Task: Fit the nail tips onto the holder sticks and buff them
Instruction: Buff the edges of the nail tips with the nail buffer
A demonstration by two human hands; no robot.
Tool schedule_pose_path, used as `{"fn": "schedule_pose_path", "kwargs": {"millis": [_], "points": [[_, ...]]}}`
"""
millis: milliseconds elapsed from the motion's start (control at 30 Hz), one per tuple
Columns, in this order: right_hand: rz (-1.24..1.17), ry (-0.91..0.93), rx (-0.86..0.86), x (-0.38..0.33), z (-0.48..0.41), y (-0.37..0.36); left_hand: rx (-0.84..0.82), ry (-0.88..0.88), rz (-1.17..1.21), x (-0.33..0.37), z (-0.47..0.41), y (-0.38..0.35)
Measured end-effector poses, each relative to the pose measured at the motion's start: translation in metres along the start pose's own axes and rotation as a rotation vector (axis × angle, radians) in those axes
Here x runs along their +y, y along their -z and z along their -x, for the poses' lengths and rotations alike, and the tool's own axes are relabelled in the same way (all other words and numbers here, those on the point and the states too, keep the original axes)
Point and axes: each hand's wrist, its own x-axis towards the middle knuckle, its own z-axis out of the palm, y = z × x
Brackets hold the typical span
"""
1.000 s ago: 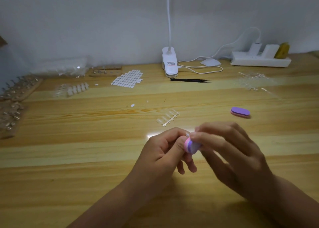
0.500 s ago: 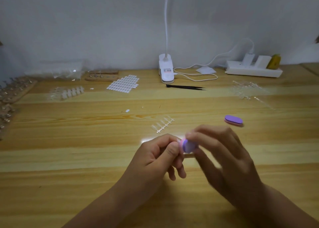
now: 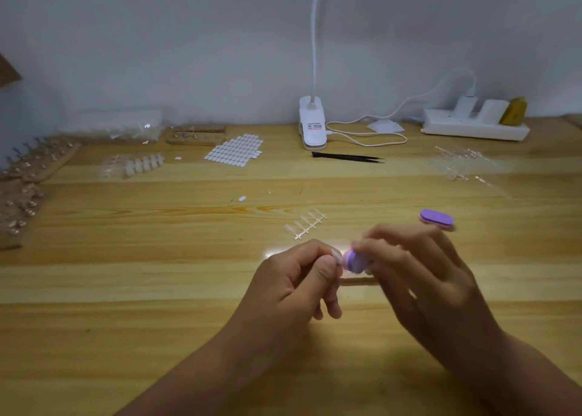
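Head view, looking down on a wooden desk (image 3: 126, 283). Left hand (image 3: 293, 285) low in the middle, thumb and forefinger pinched in a tight grip on a clear nail tip (image 3: 336, 255), the other fingers curled under. Right hand (image 3: 419, 277) just beside it, blurred, its grip closed on a small purple and pink buffer (image 3: 356, 262). Buffer face right up against the nail tip, above a bright spot of light on the wood. Whether the tip sits on a stick, impossible to tell.

Just beyond the hands, a strip of clear nail tips (image 3: 306, 223) flat on the desk. To the right of that, a second purple buffer (image 3: 436, 219), lying flat just past the right fingers. Farther back, a sheet of small white oval stickers (image 3: 234, 149), and one loose sticker (image 3: 242, 198) apart from it. Black tweezers (image 3: 348, 157) in front of a white clip lamp (image 3: 312, 123), its neck rising out of the top edge. White power strip (image 3: 475, 127) at the back right against the wall, with plugs in it. Scattered clear plastic pieces (image 3: 461, 163) near the right side. On the far left, wooden blocks holding rows of holder sticks (image 3: 34, 163); beside them a short row of white nail tips (image 3: 143, 165) and a small wooden block (image 3: 196, 135) at the back.
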Motion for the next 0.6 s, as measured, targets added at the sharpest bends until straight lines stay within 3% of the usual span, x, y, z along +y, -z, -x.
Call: {"fn": "schedule_pose_path", "kwargs": {"millis": [67, 200, 333, 500, 600], "points": [[-0.019, -0.037, 0.026, 0.000, -0.001, 0.000, 0.001, 0.013, -0.026, 0.000, 0.000, 0.000], [-0.065, 0.056, -0.023, -0.008, 0.002, 0.001, -0.054, 0.021, 0.045, 0.003, 0.001, -0.002], [-0.040, -0.088, 0.065, 0.007, -0.005, 0.007, -0.073, 0.028, 0.149, 0.007, 0.001, -0.001], [-0.177, 0.007, -0.009, -0.012, 0.001, 0.005, -0.092, 0.020, 0.083, 0.003, 0.004, -0.004], [-0.135, -0.074, 0.023, 0.001, -0.004, 0.006, -0.051, 0.021, 0.084, 0.002, 0.003, -0.003]]}}
